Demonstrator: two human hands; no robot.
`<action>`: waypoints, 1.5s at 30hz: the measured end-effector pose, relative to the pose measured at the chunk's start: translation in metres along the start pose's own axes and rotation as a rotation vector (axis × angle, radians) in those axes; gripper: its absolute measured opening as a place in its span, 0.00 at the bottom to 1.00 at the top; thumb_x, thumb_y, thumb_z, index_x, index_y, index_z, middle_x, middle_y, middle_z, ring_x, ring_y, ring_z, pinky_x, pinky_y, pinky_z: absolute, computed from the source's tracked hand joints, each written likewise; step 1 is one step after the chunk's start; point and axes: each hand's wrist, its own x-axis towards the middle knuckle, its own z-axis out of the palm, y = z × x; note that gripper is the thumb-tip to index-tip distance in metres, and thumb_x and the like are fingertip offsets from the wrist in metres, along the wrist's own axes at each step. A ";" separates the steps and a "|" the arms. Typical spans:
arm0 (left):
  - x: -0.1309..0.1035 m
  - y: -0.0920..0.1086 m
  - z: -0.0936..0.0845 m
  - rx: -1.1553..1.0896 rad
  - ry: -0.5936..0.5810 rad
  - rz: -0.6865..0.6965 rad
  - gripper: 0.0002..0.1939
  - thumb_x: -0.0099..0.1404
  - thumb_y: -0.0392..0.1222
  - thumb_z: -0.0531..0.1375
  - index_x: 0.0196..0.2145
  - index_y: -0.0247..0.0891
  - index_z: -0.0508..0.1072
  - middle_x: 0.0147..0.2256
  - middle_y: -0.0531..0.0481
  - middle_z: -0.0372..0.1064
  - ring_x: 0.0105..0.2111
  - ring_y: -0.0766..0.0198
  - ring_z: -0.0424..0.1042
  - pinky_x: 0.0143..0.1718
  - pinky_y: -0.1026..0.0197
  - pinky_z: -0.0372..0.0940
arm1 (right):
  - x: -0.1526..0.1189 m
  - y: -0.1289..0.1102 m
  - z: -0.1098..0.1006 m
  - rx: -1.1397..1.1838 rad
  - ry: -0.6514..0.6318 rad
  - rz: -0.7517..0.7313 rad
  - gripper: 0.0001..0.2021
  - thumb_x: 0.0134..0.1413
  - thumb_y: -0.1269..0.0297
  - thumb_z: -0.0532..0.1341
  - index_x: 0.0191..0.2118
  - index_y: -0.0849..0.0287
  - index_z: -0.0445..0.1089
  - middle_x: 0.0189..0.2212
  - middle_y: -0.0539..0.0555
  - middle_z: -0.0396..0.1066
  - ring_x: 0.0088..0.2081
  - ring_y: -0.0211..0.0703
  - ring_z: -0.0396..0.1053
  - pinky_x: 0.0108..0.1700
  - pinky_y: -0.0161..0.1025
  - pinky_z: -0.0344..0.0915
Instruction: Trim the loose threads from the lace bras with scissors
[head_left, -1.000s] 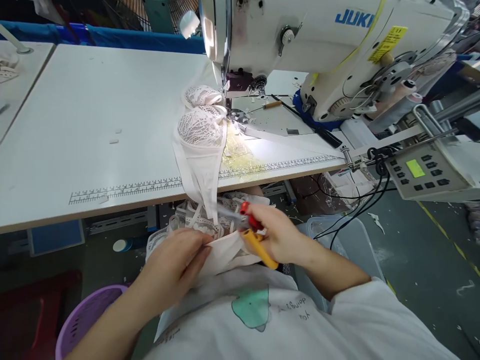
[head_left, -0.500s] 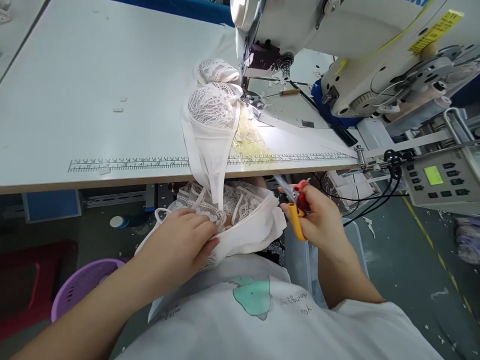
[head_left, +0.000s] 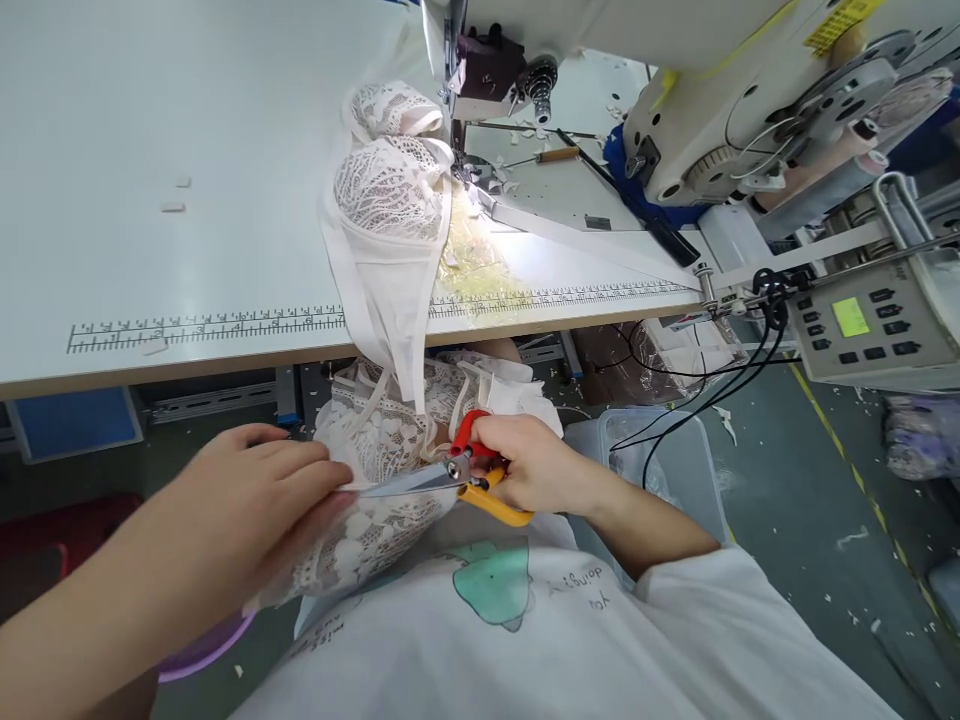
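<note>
White lace bras lie in my lap, and my left hand (head_left: pixel 262 500) grips the edge of one lace bra (head_left: pixel 382 535), its fingers closed on the fabric. My right hand (head_left: pixel 540 465) holds scissors (head_left: pixel 457 470) with one red and one yellow handle. Their blades point left across the lace and reach close to my left fingertips. Whether the blades are cutting the fabric I cannot tell. Another white lace bra (head_left: pixel 390 190) lies on the table beside the sewing machine's needle area, its lower end hanging over the front edge towards my lap.
The sewing machine (head_left: pixel 660 120) stands at the back right, with a control panel (head_left: pixel 862 320) at the far right. A printed ruler (head_left: pixel 285 318) runs along the table's front edge. A clear plastic bin (head_left: pixel 660 440) and a purple basket (head_left: pixel 206 650) are below.
My right hand has brought the scissors left, from beside the bras to over the lace in my lap. My left hand has shifted left and pulled a lace part out towards me.
</note>
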 end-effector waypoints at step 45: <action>0.047 0.040 0.032 -0.943 0.050 -0.255 0.16 0.56 0.51 0.55 0.18 0.38 0.62 0.15 0.59 0.46 0.14 0.72 0.46 0.14 0.67 0.43 | 0.024 -0.012 -0.034 0.050 0.039 -0.063 0.27 0.39 0.37 0.60 0.31 0.57 0.56 0.28 0.50 0.61 0.27 0.36 0.59 0.29 0.36 0.60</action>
